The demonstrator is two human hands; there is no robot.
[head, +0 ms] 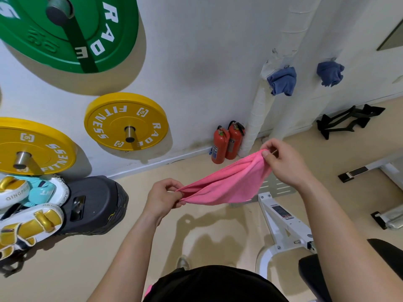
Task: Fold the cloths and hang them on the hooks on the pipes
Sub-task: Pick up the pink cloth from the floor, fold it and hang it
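Note:
A pink cloth (224,184) hangs stretched between my two hands in mid-air, sagging below them. My left hand (163,198) pinches its lower left corner. My right hand (283,162) pinches the upper right corner, higher and farther from me. Two white wrapped pipes (256,118) run up the wall behind. A blue cloth (282,81) hangs bunched on the left pipe and a second blue cloth (330,74) on the right pipe. The hooks themselves are hidden under the blue cloths.
Two red fire extinguishers (227,142) stand at the wall's foot beside the pipes. Yellow (126,122) and green (69,31) weight plates hang on wall pegs at left. Boxing gloves (28,205) and a black base (96,203) lie left; a white bench frame (283,223) stands right.

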